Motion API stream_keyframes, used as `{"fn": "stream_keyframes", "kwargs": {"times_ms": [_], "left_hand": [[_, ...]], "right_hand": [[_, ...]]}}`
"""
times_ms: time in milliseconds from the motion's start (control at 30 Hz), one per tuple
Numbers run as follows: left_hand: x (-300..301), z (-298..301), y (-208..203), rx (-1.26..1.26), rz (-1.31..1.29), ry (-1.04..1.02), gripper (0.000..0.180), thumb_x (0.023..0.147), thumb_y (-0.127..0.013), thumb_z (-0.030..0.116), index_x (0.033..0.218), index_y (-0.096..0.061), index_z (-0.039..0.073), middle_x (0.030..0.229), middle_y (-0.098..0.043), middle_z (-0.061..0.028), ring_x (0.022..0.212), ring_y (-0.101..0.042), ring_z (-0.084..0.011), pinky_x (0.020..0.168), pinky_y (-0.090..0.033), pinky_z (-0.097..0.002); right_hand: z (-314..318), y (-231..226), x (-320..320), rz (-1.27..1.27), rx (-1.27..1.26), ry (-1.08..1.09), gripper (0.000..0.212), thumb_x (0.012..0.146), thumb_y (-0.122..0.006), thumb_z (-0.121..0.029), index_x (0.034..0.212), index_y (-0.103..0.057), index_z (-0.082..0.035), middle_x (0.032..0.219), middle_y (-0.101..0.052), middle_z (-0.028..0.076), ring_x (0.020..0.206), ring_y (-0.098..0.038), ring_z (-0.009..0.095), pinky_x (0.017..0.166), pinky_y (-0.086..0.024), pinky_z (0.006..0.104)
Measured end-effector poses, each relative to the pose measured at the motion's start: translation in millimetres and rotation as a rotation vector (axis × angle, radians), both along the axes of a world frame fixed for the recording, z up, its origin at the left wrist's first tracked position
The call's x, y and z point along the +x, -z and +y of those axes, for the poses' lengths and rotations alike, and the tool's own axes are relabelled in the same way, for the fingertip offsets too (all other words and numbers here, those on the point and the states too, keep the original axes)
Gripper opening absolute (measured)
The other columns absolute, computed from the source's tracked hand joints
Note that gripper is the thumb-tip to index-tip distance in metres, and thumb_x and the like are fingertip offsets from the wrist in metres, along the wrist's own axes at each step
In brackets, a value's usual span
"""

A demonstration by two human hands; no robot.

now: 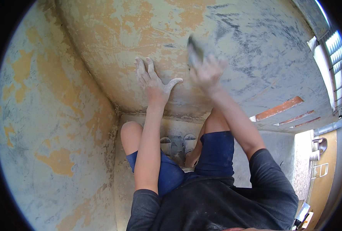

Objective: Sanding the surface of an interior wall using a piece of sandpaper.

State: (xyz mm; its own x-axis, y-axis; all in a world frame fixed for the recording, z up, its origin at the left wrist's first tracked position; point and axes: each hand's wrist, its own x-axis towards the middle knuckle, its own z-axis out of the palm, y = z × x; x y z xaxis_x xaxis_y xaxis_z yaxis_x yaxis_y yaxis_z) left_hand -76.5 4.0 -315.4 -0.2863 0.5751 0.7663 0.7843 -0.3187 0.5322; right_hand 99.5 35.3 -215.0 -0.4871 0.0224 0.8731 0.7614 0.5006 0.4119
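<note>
Ahead of me rises a wall with patchy grey, cream and orange paint, scratched and scuffed in dark streaks toward the right. My left hand lies flat against its lower part, fingers spread and coated in pale dust. Just to the right, my right hand is closed around a scraper with a dark flat blade, held up at the wall's surface. Motion smears that hand and the tool, so whether the blade touches the wall is unclear.
A second peeling wall meets the first in a corner at left. My bent knees and sandals are close to the wall's foot. Long openings with orange-brown sides cut through the wall at right. Beyond lies a bright area with a white-framed object.
</note>
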Motion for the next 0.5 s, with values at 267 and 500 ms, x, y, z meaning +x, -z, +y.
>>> {"fn": "stream_keyframes", "kwargs": {"times_ms": [267, 500], "left_hand": [[-2.4, -6.3, -6.1, 0.039, -0.006, 0.000, 0.136, 0.067, -0.093, 0.058, 0.166, -0.020, 0.002, 0.172, -0.010, -0.0297, 0.159, -0.014, -0.0465, 0.126, -0.021, -0.0592], [-14.8, -27.7, -26.4, 0.065, -0.514, 0.225, 0.051, 0.090, -0.085, 0.020, 0.132, -0.064, 0.000, 0.144, -0.057, -0.0217, 0.130, -0.058, -0.0316, 0.108, -0.049, -0.0429]], "right_hand": [[11.0, -22.1, -10.4, 0.069, 0.106, 0.013, 0.049, 0.083, -0.068, -0.008, 0.131, -0.074, -0.010, 0.077, -0.061, 0.006, 0.073, -0.056, 0.023, 0.079, -0.038, 0.0440], [-59.7, 62.2, -20.6, 0.271, -0.752, -0.222, 0.031, 0.086, -0.076, -0.013, 0.117, -0.080, -0.008, 0.098, -0.063, 0.010, 0.096, -0.061, 0.029, 0.088, -0.046, 0.0455]]}}
